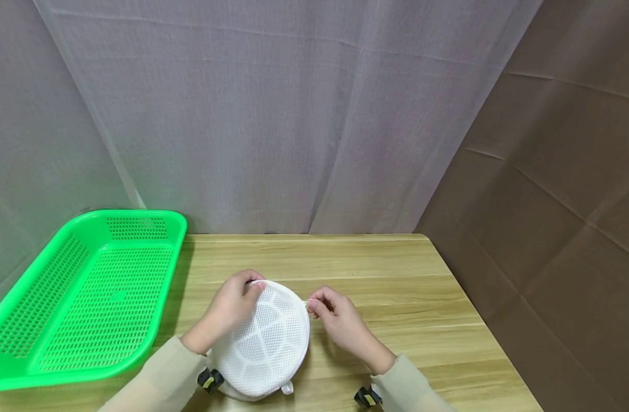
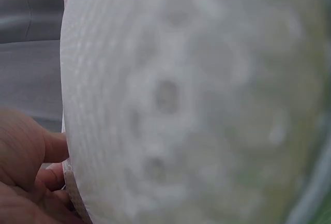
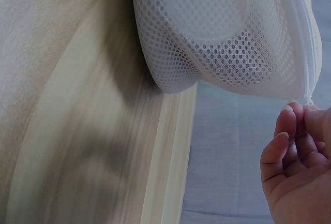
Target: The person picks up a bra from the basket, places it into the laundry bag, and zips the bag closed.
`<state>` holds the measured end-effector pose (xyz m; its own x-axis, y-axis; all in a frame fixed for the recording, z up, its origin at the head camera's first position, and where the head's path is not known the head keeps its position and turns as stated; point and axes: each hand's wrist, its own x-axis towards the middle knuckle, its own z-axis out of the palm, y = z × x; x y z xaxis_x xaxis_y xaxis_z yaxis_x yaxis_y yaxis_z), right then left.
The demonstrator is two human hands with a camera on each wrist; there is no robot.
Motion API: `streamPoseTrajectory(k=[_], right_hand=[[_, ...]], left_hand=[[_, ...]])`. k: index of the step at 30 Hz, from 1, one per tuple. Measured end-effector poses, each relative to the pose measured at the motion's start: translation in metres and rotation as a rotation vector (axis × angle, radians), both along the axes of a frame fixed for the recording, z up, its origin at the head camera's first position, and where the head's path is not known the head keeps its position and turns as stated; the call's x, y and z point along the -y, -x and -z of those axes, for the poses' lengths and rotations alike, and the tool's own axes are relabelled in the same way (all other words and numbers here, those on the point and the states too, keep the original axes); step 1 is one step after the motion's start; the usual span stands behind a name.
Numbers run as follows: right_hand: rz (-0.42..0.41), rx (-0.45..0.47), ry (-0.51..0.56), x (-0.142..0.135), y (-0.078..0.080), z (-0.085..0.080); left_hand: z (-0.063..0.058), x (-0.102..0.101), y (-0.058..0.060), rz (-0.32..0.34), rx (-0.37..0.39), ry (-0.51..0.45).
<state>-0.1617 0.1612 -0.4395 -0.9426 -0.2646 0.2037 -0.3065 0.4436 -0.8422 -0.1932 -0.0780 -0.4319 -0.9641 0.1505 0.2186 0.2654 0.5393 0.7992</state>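
Note:
A round white mesh laundry bag (image 1: 273, 337) is held tilted up just above the near middle of the table. My left hand (image 1: 233, 306) grips its upper left rim, thumb on the mesh top and fingers behind the edge. At the bag's right edge, my right hand (image 1: 341, 319) pinches the small zipper pull between thumb and fingertips. In the right wrist view the zipper (image 3: 302, 38) runs along the bag's rim down to those fingertips, and a round shape shows through the mesh side. Blurred mesh (image 2: 170, 94) fills most of the left wrist view.
A green plastic basket (image 1: 162, 297) with perforated walls and floor stands at the left of the wooden table (image 1: 397, 274). A grey curtain (image 1: 273, 131) hangs behind the table, and a brown cloth (image 1: 556, 200) hangs along the right side.

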Motion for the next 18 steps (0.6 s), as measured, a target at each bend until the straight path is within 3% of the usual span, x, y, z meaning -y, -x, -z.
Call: streamPoseTrajectory(k=[6,12,18], right_hand=[[-0.009,-0.014,-0.004,-0.003,0.005,0.007],[-0.027,-0.017,0.006,-0.003,0.006,0.006],[-0.026,-0.003,0.024,-0.001,0.006,0.006]], left_hand=[[-0.003,-0.002,-0.001,0.063,0.028,-0.027],[-0.007,-0.007,-0.004,0.148,-0.026,0.024],[-0.006,-0.010,-0.005,0.155,-0.061,0.077]])
